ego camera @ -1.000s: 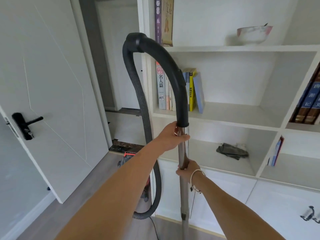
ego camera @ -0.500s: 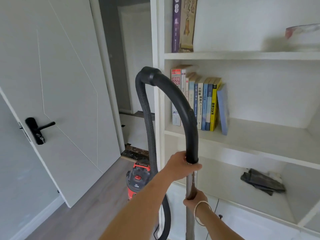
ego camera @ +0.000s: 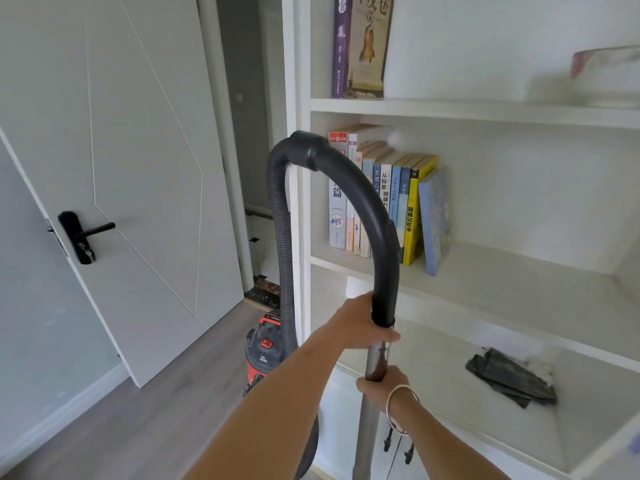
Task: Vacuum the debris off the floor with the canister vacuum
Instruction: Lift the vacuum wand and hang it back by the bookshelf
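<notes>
A red and black canister vacuum [ego camera: 265,348] stands on the wood floor beside the bookcase. Its ribbed black hose [ego camera: 281,220] rises and bends into a curved black handle [ego camera: 367,202], which joins a metal wand [ego camera: 375,358] held upright. My left hand [ego camera: 360,323] grips the joint where handle meets wand. Just below it, my right hand [ego camera: 382,388], with a bangle on the wrist, grips the wand. The wand's lower end and floor nozzle are out of view. No debris shows on the visible floor.
A white bookcase [ego camera: 485,109] stands close in front, with a row of books [ego camera: 391,202] and a dark folded cloth [ego camera: 509,375] on a lower shelf. At the left is an open white door [ego camera: 138,168] with a black handle [ego camera: 81,237]. The wood floor [ego camera: 138,410] runs toward the doorway.
The view has swung left and down, so the vacuum canister came into sight. Both hands keep the same grip on the wand.
</notes>
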Tool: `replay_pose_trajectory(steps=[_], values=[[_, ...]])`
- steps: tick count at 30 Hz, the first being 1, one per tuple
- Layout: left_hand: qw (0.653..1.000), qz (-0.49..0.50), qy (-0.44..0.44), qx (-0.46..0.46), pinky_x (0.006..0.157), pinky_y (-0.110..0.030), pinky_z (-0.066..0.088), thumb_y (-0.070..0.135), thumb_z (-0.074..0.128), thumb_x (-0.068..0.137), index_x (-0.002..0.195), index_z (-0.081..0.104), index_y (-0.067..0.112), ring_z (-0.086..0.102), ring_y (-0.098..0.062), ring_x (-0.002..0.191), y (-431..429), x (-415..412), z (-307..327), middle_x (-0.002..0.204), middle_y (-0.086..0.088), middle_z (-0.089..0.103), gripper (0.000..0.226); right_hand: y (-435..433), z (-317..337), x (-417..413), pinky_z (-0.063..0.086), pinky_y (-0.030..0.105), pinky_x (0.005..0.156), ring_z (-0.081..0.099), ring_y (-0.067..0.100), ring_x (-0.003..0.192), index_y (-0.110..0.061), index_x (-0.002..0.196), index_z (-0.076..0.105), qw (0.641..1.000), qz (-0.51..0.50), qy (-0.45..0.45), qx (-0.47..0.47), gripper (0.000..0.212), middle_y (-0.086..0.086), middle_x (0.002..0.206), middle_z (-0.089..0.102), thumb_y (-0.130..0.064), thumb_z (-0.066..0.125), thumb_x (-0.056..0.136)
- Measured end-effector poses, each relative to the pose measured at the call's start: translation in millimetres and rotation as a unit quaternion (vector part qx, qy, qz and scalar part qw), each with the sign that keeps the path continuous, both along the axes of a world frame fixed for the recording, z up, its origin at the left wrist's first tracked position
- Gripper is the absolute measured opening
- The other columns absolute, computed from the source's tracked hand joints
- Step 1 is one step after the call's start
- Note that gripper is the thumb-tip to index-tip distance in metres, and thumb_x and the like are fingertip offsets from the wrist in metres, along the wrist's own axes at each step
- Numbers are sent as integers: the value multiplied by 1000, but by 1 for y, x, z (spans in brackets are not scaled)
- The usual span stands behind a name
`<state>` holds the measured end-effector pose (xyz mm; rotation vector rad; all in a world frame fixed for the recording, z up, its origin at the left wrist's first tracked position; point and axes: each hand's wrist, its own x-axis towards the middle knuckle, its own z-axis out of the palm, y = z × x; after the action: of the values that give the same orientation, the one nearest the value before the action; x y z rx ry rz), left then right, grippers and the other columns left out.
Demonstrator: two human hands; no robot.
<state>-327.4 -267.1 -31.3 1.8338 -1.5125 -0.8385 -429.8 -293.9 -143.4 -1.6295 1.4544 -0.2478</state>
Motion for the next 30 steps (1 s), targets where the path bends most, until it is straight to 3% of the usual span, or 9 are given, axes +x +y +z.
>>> replay_pose_trajectory(steps=[7,13,17,20,26,30], values=[[999,18,41,25,82,-35,60,21,75,80,129,45,14,63,-30,107,0,-7,0,120,-10,58,58,-7,7,-19,32,20,46,44,12,51,-20,62,43,998,51,49,1,25,-5,59,47,-26,64,74],[999,30,18,35,90,-41,57,24,77,77,109,52,18,64,-29,103,8,-17,-25,109,-9,64,41,9,-7,-27,35,23,52,47,15,54,-19,60,49,999,34,17,22,24,-4,56,50,-30,60,78],[999,20,-14,26,94,-36,54,29,77,77,121,52,18,62,-26,105,8,-27,-35,115,-5,64,52,18,-13,-36,40,23,54,55,16,56,-19,64,56,1000,-6,4,13,19,-3,60,58,-32,62,76],[999,20,-13,24,93,-37,55,30,76,77,122,50,18,62,-26,104,1,-22,-33,112,-5,63,53,17,-6,-31,36,24,53,51,17,55,-19,62,54,1000,-9,-10,10,20,-2,57,55,-31,61,77],[994,78,-5,70,74,-25,49,28,67,87,131,21,9,57,-20,88,-15,-16,-35,98,-5,53,66,0,12,-4,39,24,58,54,14,64,-22,76,55,997,-16,-61,-47,16,-5,67,57,-32,58,88],[992,102,2,70,80,-30,51,28,65,89,131,19,7,55,-22,88,-26,-19,-39,99,-6,52,66,-15,15,3,40,23,69,58,15,73,-20,85,57,996,6,-67,-64,14,-9,70,59,-33,59,91]])
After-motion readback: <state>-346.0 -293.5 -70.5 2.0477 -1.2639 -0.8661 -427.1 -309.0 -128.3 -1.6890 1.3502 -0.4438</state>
